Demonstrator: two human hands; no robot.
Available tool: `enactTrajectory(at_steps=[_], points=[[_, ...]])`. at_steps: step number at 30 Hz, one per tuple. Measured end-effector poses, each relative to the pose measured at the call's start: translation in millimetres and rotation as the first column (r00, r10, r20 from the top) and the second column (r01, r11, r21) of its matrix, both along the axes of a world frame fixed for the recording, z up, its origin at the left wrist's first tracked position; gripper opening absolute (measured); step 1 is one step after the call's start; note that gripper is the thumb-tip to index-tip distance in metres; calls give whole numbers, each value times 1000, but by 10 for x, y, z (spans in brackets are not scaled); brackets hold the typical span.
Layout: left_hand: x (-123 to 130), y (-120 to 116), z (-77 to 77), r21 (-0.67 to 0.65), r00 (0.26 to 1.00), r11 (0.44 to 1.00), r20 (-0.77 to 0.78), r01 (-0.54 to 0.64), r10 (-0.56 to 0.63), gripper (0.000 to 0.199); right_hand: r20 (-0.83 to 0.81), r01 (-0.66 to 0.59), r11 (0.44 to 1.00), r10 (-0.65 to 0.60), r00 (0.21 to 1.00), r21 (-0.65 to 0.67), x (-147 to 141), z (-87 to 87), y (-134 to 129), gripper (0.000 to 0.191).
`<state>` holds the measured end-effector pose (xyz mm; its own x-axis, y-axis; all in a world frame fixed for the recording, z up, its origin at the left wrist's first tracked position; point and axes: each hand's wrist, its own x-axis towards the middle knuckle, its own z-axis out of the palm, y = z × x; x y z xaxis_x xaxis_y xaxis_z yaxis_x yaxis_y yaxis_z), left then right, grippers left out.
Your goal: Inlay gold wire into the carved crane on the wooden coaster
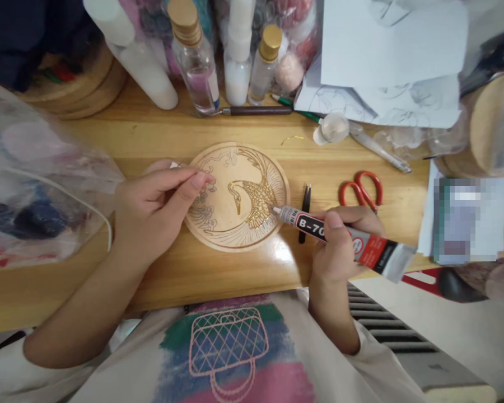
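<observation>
A round wooden plaque [218, 235] lies on the table, marked with dark lines of a long-necked bird and curling waves. Gold trim outlines the bird's head, neck and part of its body. My right hand [338, 246] is closed around a grey, black and red glue tube [367, 246] labelled B-70. The tube's nozzle points left, at or just above the wing on the plaque's right side. Over the left edge of the plaque, my left hand [159, 201] has thumb and fingers pinched together; what they hold, if anything, is too small to make out.
Black tweezers [305, 215] and red-handled scissors [363, 193] lie right of the plaque. Behind it are a dark-handled tool [256, 111], a gold wire scrap [293, 138] and several bottles [197, 73]. Paper sketches [386, 61] fill the back right; a plastic bag [46, 162] sits left.
</observation>
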<state>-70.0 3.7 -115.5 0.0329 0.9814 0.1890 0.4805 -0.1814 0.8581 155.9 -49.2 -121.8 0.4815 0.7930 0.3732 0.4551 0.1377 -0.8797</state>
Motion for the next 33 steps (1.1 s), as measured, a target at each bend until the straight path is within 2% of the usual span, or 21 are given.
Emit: enactTrajectory(at_steps=[6,13,18,23,27,33], points=[[-5,0,3,0,1000,1000,-14,9,-9,12,4,1,998,-2,1000,57,-9,-15,21,18],[-4,-1,0,21,1000,1000,-23,20,-20,12,-10,-36,998,35,999,-60,19,38,-37,15],[-8,7,-6,12,1000,1000,-22,18,-17,12,52,4,1000,-5,999,8,20,-7,-20,23],[-12,5,-11,17,999,999,-27,34,-34,12,100,-8,999,12,995,-35,9,-21,2,27],[-11,0,-5,26,999,999,-22,28,-28,11,113,-20,1000,20,993,-6,12,1,12,28],[-6,2,10,20,999,999,-27,27,-26,11,63,-62,992,69,996,-111,31,63,-47,19]])
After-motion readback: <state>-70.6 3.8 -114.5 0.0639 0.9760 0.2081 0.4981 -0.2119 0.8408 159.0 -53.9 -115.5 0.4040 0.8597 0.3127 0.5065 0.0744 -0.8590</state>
